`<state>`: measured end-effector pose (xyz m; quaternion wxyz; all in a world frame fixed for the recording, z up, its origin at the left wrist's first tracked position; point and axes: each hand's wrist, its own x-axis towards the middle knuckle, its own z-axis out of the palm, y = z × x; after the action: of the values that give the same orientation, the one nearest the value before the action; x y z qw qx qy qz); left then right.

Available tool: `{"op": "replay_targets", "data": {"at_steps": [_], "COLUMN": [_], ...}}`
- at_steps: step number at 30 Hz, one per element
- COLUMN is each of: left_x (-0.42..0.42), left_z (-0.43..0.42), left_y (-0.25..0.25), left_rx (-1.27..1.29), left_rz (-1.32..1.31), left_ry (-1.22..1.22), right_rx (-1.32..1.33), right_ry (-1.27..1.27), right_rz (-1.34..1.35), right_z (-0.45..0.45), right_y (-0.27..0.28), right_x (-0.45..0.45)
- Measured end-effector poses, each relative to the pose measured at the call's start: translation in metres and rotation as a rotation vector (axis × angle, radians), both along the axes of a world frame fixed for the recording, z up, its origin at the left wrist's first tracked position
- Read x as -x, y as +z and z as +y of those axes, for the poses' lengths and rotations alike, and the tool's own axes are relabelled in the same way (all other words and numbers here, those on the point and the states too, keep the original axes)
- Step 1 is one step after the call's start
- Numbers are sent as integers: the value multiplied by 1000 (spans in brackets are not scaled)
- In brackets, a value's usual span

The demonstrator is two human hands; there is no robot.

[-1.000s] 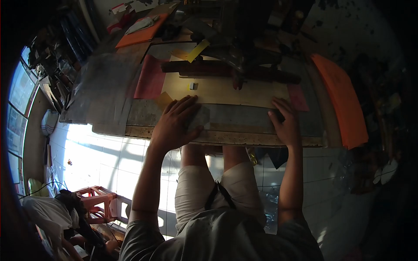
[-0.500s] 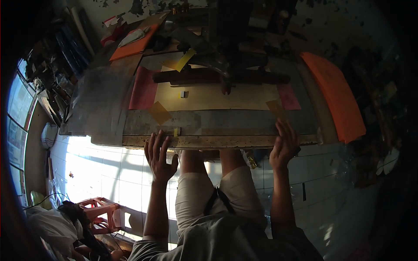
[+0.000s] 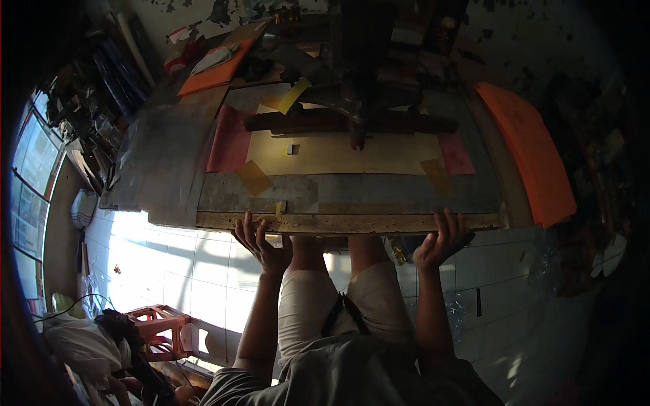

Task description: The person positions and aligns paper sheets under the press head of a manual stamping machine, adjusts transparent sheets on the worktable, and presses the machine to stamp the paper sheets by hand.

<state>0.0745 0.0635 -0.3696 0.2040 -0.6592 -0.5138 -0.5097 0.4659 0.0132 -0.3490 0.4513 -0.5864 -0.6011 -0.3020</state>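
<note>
My left hand (image 3: 265, 249) rests with spread fingertips on the front edge of the worktable (image 3: 352, 222). At the same edge, farther right, my right hand (image 3: 439, 245) has its fingers up against the wood, also apart. Neither hand is seen holding anything. Beyond them lies a cream sheet (image 3: 338, 162), taped down by a left tape piece (image 3: 255, 178) and a right tape piece (image 3: 435, 176). A small light block (image 3: 291, 149) sits on the sheet. The dark bar (image 3: 352, 124) of a machine spans over it.
Orange sheets (image 3: 527, 152) lie on the right side, and a pink sheet (image 3: 231, 139) is left of the cream one. A clear plastic sheet (image 3: 159, 149) covers the table's left. A red stool (image 3: 159, 331) stands on the floor, lower left.
Both hands have moved back from the cream sheet to the table's front edge. The tape pieces near its lower corners now show uncovered. The view has shifted slightly.
</note>
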Motion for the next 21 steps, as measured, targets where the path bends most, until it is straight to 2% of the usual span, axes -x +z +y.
{"op": "replay_targets", "data": {"at_steps": [5,21], "left_x": [9,6], "left_z": [-8,-2], "left_y": [0,-8], "left_rx": [68,9], "left_rz": [38,3], "left_ry": [-5,7], "right_rx": [-11,-38], "right_ry": [9,26], "right_rz": [-1,-9], "right_z": [0,2], "right_y": [-1,4], "right_x": [-1,2]}}
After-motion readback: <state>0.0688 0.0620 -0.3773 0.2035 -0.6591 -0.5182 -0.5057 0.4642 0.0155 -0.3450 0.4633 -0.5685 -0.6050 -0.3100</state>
